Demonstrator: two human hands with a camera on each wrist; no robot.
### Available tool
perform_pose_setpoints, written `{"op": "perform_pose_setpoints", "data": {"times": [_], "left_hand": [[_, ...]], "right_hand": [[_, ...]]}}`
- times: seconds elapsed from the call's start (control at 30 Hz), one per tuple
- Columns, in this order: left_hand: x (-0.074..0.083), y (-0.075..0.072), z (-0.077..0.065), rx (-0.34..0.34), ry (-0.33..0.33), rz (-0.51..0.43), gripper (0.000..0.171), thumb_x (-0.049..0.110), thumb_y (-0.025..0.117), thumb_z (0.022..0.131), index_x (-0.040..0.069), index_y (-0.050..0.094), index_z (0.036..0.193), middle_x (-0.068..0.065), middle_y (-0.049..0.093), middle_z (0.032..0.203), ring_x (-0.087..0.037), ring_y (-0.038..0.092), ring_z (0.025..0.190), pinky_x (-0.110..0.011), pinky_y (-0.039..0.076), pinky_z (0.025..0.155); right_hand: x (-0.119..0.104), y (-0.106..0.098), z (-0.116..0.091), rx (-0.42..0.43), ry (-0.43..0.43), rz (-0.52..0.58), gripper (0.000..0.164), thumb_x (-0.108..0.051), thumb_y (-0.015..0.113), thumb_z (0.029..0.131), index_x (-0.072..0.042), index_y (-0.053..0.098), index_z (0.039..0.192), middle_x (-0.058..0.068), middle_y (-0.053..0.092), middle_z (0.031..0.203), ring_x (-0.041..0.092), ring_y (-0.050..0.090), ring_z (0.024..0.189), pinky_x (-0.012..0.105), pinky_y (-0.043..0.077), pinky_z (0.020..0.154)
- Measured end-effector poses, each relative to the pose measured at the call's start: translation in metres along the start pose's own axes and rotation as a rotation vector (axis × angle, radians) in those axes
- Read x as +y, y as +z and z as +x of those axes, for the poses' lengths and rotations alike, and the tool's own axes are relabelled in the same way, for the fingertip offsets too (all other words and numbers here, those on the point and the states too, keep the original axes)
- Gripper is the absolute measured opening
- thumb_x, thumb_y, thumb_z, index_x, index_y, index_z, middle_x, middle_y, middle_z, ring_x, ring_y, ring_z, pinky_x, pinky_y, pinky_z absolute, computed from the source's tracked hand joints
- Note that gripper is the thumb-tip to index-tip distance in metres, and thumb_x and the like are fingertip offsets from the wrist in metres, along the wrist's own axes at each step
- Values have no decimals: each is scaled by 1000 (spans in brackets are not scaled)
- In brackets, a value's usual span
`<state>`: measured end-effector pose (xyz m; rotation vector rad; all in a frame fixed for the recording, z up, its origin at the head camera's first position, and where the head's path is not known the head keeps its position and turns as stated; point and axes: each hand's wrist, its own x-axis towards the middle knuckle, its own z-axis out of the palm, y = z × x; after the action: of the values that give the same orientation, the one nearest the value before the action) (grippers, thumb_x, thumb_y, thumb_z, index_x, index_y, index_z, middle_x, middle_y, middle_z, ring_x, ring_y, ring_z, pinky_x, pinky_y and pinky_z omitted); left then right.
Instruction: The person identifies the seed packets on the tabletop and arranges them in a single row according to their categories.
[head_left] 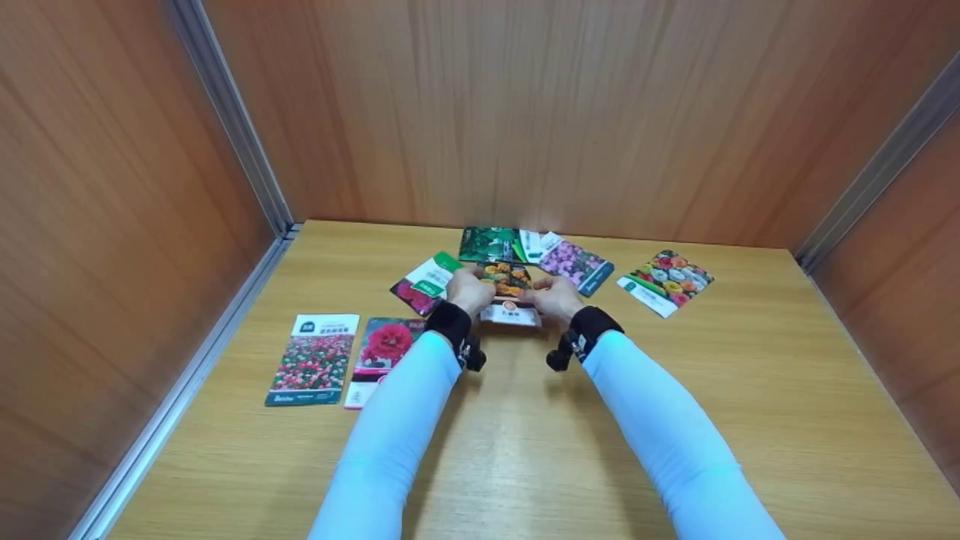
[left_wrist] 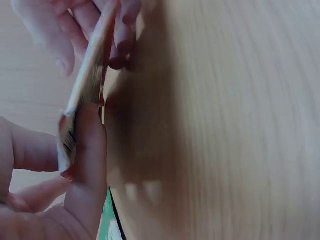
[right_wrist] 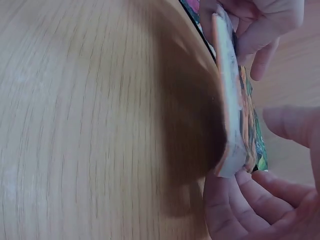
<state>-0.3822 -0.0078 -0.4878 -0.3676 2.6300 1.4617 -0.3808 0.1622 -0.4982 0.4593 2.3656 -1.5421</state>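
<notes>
In front of the green packet [head_left: 487, 244], the orange-flower packet [head_left: 511, 282] is held above the table [head_left: 510, 450]. The left hand [head_left: 469, 291] pinches one edge between thumb and finger; the right hand [head_left: 557, 299] touches the opposite edge with its fingers, thumb apart.

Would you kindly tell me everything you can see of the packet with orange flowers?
The packet is thin, with a paper or plastic look. Orange flowers show on its front; a white band runs along the near edge, which is raised off the table. The left grip holds its left side, the right grip its right.
</notes>
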Motion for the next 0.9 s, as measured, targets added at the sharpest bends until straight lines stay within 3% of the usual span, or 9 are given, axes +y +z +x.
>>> {"op": "perform_pose_setpoints", "data": {"times": [0.17, 0.37, 0.47, 0.6, 0.67, 0.8, 0.9], "left_hand": [[0, -3, -1, -14, -56, -72, 55, 8, 63, 98, 9, 57, 152, -13, 58, 152, -28, 51, 141, -41, 43, 118], [0, -11, -3, -39, -100, -88, 48, 9, 69, 96, 6, 65, 144, -12, 64, 144, -25, 57, 133, -40, 47, 112], [0, -15, -4, -45, -119, -85, 45, 14, 76, 95, 8, 69, 139, -10, 67, 139, -24, 59, 126, -39, 50, 107], [1, -22, -5, -57, -117, -50, 41, 22, 82, 94, 8, 73, 131, -9, 69, 131, -23, 62, 118, -37, 53, 100], [1, -26, -6, -67, -86, -8, 37, 23, 83, 93, 7, 76, 125, -9, 70, 127, -21, 62, 116, -34, 54, 97], [-1, -33, -7, -106, -38, 60, 18, 23, 82, 93, 8, 80, 104, -5, 70, 113, -21, 61, 107, -30, 51, 85], [-4, -39, -8, -151, -45, 68, 14, 22, 81, 94, 11, 74, 89, -2, 64, 101, -21, 60, 98, -29, 47, 76]], "right_hand": [[-3, -1, -4, 44, -21, -8, 48, -26, 73, 103, -3, 60, 142, 16, 59, 147, 30, 54, 132, 42, 45, 115], [-6, -4, -7, 66, 5, 15, 48, -24, 69, 105, -6, 57, 148, 18, 57, 148, 30, 61, 125, 42, 60, 95], [-6, -7, -7, 75, -12, -29, 45, -23, 71, 104, -6, 61, 145, 17, 59, 146, 29, 61, 124, 39, 59, 95], [-5, -10, -10, 77, -31, -88, 42, -23, 74, 102, -6, 65, 139, 15, 63, 140, 26, 61, 119, 39, 55, 97], [-4, -11, -12, 71, -45, -108, 42, -22, 76, 100, -5, 66, 137, 16, 67, 135, 26, 67, 111, 40, 59, 94], [-4, -11, -18, 62, -65, -127, 42, -21, 79, 98, -3, 68, 135, 17, 71, 128, 25, 74, 96, 40, 63, 87], [-3, -10, -22, 53, -61, -134, 39, -21, 79, 98, -4, 70, 132, 15, 72, 126, 23, 74, 92, 37, 64, 82]]}}
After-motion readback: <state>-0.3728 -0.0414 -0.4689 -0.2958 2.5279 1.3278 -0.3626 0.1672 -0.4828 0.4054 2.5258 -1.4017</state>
